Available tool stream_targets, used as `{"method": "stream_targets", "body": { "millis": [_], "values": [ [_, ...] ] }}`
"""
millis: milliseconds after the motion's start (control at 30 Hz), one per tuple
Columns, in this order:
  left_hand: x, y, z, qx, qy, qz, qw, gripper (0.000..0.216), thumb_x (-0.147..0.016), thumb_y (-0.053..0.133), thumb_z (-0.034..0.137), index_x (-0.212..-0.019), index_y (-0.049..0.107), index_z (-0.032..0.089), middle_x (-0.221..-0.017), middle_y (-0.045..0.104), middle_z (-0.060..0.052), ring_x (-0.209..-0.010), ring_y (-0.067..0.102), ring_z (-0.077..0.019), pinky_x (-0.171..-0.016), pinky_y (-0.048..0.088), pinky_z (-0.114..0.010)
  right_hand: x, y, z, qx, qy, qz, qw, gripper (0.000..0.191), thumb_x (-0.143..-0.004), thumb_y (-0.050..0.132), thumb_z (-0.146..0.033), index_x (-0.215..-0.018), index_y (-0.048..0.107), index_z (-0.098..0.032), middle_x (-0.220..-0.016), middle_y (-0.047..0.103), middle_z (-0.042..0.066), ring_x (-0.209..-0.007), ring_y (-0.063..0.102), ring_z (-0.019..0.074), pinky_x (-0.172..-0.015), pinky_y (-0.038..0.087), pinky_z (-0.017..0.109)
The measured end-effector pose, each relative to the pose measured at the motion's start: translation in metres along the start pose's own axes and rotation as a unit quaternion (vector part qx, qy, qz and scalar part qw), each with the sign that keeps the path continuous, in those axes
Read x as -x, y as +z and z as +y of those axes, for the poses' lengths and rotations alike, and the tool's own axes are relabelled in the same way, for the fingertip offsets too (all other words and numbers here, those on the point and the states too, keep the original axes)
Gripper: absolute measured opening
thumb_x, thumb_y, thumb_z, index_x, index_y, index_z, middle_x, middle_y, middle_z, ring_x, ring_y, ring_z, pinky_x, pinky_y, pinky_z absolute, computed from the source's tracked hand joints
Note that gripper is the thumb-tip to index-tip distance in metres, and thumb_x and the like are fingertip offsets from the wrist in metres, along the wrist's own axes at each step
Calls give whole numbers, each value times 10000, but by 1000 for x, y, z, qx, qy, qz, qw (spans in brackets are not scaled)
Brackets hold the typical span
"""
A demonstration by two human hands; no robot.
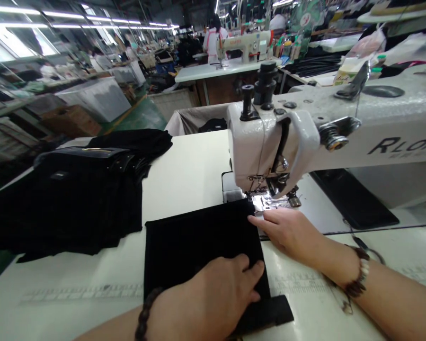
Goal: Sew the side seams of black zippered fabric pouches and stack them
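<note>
A flat black fabric piece lies on the white sewing table, its right edge by the needle area of a white sewing machine. My left hand rests flat on the fabric's lower right part, fingers stretched and together. My right hand lies at the fabric's right edge just in front of the presser foot, fingertips touching that edge. Both wrists wear bead bracelets.
A heap of black fabric pieces sits on the table's left side. A cloth bin stands behind the table. Further sewing stations and a person in white are at the back. A dark mat lies under the machine arm.
</note>
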State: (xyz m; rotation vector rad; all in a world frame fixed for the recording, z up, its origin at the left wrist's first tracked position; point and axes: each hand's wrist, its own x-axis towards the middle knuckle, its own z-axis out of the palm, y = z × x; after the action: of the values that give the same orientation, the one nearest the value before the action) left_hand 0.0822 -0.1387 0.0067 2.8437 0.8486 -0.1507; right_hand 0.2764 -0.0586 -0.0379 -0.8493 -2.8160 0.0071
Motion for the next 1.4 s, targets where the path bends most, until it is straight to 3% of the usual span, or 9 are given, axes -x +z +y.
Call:
{"method": "stream_targets", "body": {
  "millis": [267,433,533,600,767,967,1100,1200,1400],
  "values": [
    [-5,-5,-2,-14,-1,-18,1000,167,-860,531,243,-963,617,143,-1075,607,-27,-784,543,-168,-433,333,-275,-2,-3,-3,-2,49,-31,998,412,-773,469,-50,-1157,551,-172,-677,567,13,-563,492,147,-500,296,264],
    [7,1,20,-25,-63,40,997,365,-813,538,470,-982,608,154,-1013,616,-82,-836,560,-231,-588,455,-311,28,-40,-23,-173,61,-80,980,350,-832,435,-88,-1133,548,-226,-883,631,28,-741,592,151,-621,456,255],
    [15,16,33,-26,-138,100,985,461,-807,536,443,-1096,535,83,-955,619,-105,-795,568,-237,-671,491,-365,54,-48,-49,-195,48,8,980,408,-876,429,-320,-1261,433,-186,-1166,560,106,-1008,551,208,-731,507,299],
    [19,24,38,-26,-138,144,979,329,-843,472,281,-1097,530,79,-934,625,-96,-798,572,-235,-700,495,-379,64,-41,-67,-126,40,67,989,374,-888,395,-273,-1237,461,-158,-1264,481,144,-1124,474,250,-818,485,381],
    [23,21,40,-48,-115,240,963,326,-870,300,141,-1050,556,46,-931,626,-118,-823,572,-230,-729,493,-366,59,-19,-84,-21,-18,163,986,328,-882,328,-77,-1108,565,-94,-1141,583,137,-1105,483,269,-911,389,491],
    [15,11,41,-73,-152,267,949,341,-879,286,143,-1038,576,56,-966,626,-123,-824,588,-229,-709,512,-366,47,-32,-81,-16,-60,245,968,373,-905,251,-79,-991,612,-36,-986,653,131,-965,570,254,-867,424,447],
    [10,14,39,-74,-71,323,941,367,-880,250,67,-994,599,48,-1064,620,-114,-1027,543,-226,-899,447,-347,49,-43,-83,-1,-65,222,973,411,-894,211,-35,-947,617,-65,-901,675,106,-880,605,206,-825,458,372],
    [7,16,39,-74,-41,341,936,362,-877,262,51,-924,621,52,-989,656,-94,-992,566,-196,-928,420,-298,53,-45,-83,8,-64,212,975,412,-877,218,6,-899,619,-90,-840,682,87,-807,619,181,-782,469,328],
    [1,29,32,-100,-31,288,952,340,-873,290,89,-948,622,82,-1008,655,-79,-948,580,-176,-904,415,-285,50,-39,-81,2,-37,164,986,449,-866,201,21,-860,630,-115,-795,681,62,-737,615,178,-742,471,316]
  ]
}}
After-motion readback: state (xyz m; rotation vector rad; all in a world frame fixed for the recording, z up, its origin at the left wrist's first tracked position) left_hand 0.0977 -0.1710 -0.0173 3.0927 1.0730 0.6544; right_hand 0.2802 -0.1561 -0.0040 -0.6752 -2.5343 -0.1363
